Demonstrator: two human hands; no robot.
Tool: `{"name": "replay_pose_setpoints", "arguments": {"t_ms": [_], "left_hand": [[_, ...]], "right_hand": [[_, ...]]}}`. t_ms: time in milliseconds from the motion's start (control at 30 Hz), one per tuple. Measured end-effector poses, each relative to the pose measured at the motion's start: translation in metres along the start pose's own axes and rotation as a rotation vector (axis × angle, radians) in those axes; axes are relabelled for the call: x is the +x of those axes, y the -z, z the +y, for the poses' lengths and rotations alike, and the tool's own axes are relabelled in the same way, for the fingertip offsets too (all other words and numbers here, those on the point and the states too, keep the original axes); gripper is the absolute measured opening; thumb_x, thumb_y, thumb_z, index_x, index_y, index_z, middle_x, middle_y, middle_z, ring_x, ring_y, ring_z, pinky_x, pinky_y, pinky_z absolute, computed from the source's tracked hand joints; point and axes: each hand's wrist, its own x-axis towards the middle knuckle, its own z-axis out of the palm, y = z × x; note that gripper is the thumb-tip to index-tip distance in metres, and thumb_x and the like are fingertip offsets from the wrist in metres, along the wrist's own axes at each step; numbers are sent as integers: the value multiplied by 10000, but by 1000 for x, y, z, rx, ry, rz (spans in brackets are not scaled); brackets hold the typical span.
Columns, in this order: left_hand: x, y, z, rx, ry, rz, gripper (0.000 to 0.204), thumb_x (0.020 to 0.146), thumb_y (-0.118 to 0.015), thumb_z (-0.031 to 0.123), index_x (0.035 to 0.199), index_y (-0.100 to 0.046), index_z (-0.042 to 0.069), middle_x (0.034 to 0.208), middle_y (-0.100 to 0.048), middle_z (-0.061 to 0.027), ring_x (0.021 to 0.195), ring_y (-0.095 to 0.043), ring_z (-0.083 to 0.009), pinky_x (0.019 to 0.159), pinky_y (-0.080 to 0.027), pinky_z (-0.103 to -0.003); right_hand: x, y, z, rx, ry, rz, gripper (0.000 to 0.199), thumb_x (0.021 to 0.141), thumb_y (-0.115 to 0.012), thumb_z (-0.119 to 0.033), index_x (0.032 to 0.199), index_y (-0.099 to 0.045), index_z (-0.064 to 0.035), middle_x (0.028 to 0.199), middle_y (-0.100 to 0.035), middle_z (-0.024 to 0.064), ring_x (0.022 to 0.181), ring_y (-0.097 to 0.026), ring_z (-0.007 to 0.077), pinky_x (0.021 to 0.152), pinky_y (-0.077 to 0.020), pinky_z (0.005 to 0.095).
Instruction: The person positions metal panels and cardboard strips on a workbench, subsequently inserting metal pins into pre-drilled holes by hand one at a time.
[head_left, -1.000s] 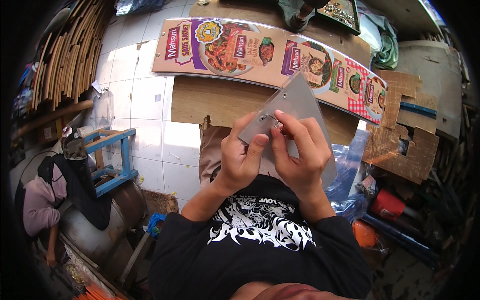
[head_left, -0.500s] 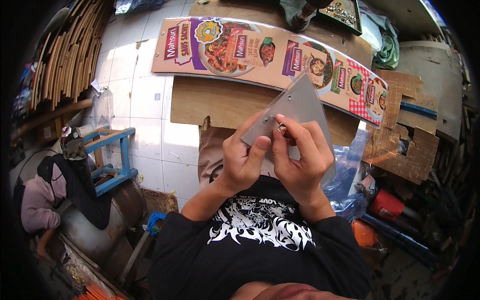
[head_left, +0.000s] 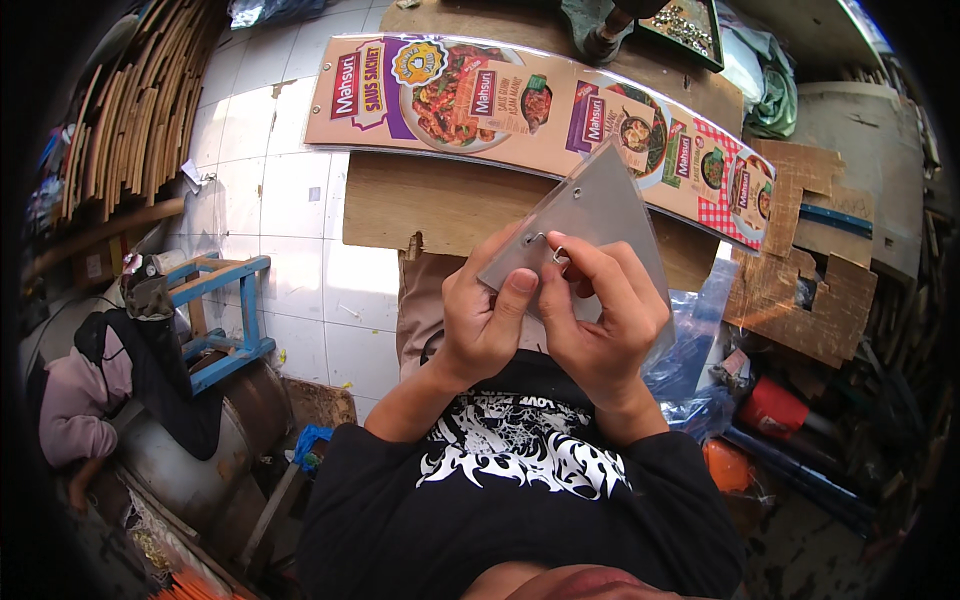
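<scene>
1. The grey board (head_left: 625, 215) is held up on our side of the banner (head_left: 450, 95), one corner pointing toward it, long axis seemingly slanting back to our right.
2. Our left hand (head_left: 483, 315) pinches the board's left corner, thumb uppermost.
3. Our right hand (head_left: 608, 310), fingers curled, pinches a wire hook (head_left: 560, 256) at an eyelet (head_left: 529, 240).

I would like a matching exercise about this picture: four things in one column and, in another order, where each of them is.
1. Grey sheet
2. Metal wire piece
3. Long printed strip
4. Blue frame

A. Lying across the wooden board
B. Pinched in the right hand
C. Beside the white floor tiles
D. Gripped in the left hand

Right pairs: 1-D, 2-B, 3-A, 4-C
</scene>
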Motion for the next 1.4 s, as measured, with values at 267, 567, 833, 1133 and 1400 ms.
{"name": "replay_pose_setpoints", "arguments": {"t_ms": [267, 567, 833, 1133, 1400], "left_hand": [[2, 0, 0, -24, 0, -18, 378, 992, -557, 132, 1307, -522, -74, 1056, -700, -147, 937, -657, -157, 818, -526, -280], [-2, 4, -4, -109, 36, 22, 365, 973, -579, 108, 1288, -540, -71, 950, -702, -102, 833, -630, -101, 747, -511, -242], [-1, 6, -1, -79, -4, -23, 364, 963, -599, 98, 1276, -542, -80, 955, -699, -105, 823, -628, -101, 738, -512, -240], [0, 8, -1, -73, -36, -33, 371, 960, -613, 108, 1265, -542, -92, 981, -702, -125, 843, -641, -113, 752, -520, -248], [-2, 8, -1, -41, -54, -38, 360, 956, -617, 107, 1252, -550, -85, 979, -705, -138, 850, -656, -132, 757, -522, -254]], "right_hand": [[0, 0, 0, 19, 14, 3, 309, 713, -715, 81, 1009, -708, -7, 732, -614, 74, 604, -598, 182, 548, -481, 280], [6, 5, 16, 112, -38, 169, 255, 784, -711, 60, 1037, -704, 22, 782, -624, 79, 612, -566, 111, 556, -449, 228], [14, 6, 13, 84, -77, 179, 246, 788, -700, 65, 1031, -697, 27, 752, -607, 64, 592, -547, 100, 538, -436, 225], [12, 7, 11, 74, -103, 100, 212, 808, -684, 46, 1020, -689, 36, 795, -602, 22, 636, -510, 61, 573, -394, 199], [8, 7, 13, 84, -107, 108, 206, 805, -663, 39, 1010, -680, 39, 808, -612, 24, 631, -492, 58, 570, -384, 198]]}}
